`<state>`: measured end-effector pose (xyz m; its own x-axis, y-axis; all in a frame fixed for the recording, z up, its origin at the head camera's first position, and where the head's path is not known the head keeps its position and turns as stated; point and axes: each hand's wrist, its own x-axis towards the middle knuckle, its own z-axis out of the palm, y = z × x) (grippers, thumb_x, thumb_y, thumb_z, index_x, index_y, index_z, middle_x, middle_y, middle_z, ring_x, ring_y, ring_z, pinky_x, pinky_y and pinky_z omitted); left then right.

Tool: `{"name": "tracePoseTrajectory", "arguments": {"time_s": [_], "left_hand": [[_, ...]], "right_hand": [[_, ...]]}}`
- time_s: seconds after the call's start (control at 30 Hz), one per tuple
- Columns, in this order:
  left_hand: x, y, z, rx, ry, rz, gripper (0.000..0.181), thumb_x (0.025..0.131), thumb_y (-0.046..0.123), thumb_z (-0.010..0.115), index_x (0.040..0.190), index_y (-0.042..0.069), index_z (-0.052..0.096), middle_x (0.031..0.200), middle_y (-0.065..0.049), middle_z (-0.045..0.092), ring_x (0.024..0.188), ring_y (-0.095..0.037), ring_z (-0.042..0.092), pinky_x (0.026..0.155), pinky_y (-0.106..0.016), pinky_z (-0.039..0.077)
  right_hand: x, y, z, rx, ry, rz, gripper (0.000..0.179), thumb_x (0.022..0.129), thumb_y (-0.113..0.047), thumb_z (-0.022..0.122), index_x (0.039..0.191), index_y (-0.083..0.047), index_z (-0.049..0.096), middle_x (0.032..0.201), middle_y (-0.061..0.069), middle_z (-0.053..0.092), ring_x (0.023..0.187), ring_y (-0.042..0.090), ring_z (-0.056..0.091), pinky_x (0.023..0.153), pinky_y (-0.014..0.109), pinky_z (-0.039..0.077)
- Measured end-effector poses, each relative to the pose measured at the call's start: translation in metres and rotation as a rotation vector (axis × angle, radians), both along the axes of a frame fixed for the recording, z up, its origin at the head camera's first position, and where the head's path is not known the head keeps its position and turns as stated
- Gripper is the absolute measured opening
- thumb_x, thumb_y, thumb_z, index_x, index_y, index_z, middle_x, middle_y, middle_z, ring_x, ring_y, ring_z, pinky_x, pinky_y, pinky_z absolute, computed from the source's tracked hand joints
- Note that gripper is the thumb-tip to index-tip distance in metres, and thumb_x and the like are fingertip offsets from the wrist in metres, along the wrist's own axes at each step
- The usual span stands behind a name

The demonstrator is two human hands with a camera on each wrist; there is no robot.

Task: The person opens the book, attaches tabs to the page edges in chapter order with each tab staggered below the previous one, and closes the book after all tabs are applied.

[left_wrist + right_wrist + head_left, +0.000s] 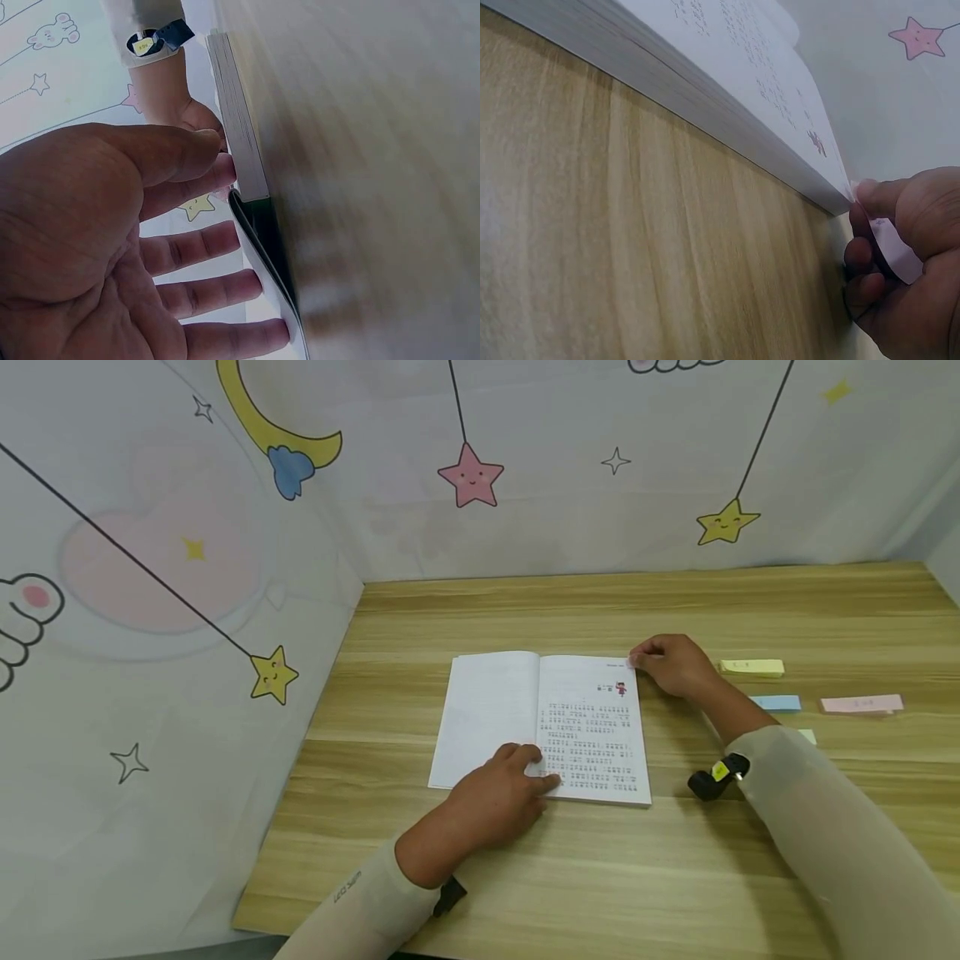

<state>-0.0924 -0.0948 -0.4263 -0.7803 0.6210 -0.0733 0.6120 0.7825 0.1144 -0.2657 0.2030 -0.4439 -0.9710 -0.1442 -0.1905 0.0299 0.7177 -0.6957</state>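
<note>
An open book lies on the wooden table, its left page blank and its right page printed with text and a small red figure. My left hand rests across the lower middle of it, fingers spread near the fold. In the left wrist view the fingers of that hand are nearly straight against the page, beside the thick page block. At the right page's top outer corner, my right hand pinches a pale pink paper slip between thumb and finger. Part of the slip is hidden by the hand.
Right of the book lie a yellow sticky-note pad, a blue pad, a pink pad and a pale green pad, the last two partly behind or beyond the right arm. A patterned cloth backdrop borders the table.
</note>
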Motion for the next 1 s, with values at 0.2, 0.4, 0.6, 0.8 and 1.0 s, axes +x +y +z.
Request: {"name": "tracePoseTrajectory", "arguments": {"time_s": [0.2, 0.4, 0.6, 0.8, 1.0], "left_hand": [[0.0002, -0.0004, 0.0006, 0.003, -0.004, -0.002, 0.033, 0.1, 0.027, 0.068, 0.133, 0.027, 0.072, 0.136, -0.008, 0.057, 0.126, -0.026, 0.053, 0.096, -0.033, 0.051], [0.0001, -0.0005, -0.0001, 0.008, -0.004, -0.003, 0.033, 0.1, 0.027, 0.068, 0.133, 0.026, 0.072, 0.136, -0.008, 0.057, 0.126, -0.026, 0.053, 0.095, -0.033, 0.051], [0.0, -0.0007, -0.0011, 0.012, -0.003, -0.004, 0.034, 0.1, 0.027, 0.068, 0.133, 0.027, 0.071, 0.136, -0.008, 0.057, 0.126, -0.026, 0.053, 0.096, -0.033, 0.051], [-0.0003, -0.0009, -0.0016, 0.008, 0.006, -0.004, 0.033, 0.099, 0.028, 0.068, 0.133, 0.027, 0.072, 0.136, -0.008, 0.057, 0.126, -0.026, 0.053, 0.096, -0.033, 0.051], [-0.0005, -0.0011, -0.0018, 0.013, 0.001, -0.001, 0.033, 0.099, 0.027, 0.068, 0.133, 0.027, 0.072, 0.136, -0.008, 0.057, 0.126, -0.026, 0.053, 0.095, -0.033, 0.051]], "right_hand": [[-0.0022, -0.0021, -0.0007, 0.006, -0.003, 0.009, 0.032, 0.106, -0.028, 0.057, 0.118, 0.0, 0.068, 0.127, 0.022, 0.062, 0.111, 0.036, 0.053, 0.096, 0.051, 0.039], [-0.0021, -0.004, -0.0016, 0.013, -0.001, 0.003, 0.031, 0.106, -0.027, 0.058, 0.116, 0.0, 0.069, 0.124, 0.022, 0.063, 0.109, 0.036, 0.053, 0.095, 0.051, 0.04], [-0.0027, -0.0037, -0.002, 0.016, -0.005, -0.002, 0.031, 0.106, -0.028, 0.057, 0.117, 0.0, 0.069, 0.124, 0.021, 0.063, 0.107, 0.035, 0.053, 0.093, 0.05, 0.04], [-0.002, -0.0047, -0.0022, 0.016, 0.008, 0.002, 0.03, 0.106, -0.025, 0.058, 0.116, 0.0, 0.069, 0.122, 0.021, 0.065, 0.108, 0.035, 0.054, 0.095, 0.051, 0.04], [-0.001, -0.0055, -0.0038, 0.008, 0.011, -0.014, 0.03, 0.106, -0.026, 0.058, 0.116, 0.0, 0.07, 0.12, 0.02, 0.065, 0.105, 0.034, 0.055, 0.09, 0.047, 0.041]]}}
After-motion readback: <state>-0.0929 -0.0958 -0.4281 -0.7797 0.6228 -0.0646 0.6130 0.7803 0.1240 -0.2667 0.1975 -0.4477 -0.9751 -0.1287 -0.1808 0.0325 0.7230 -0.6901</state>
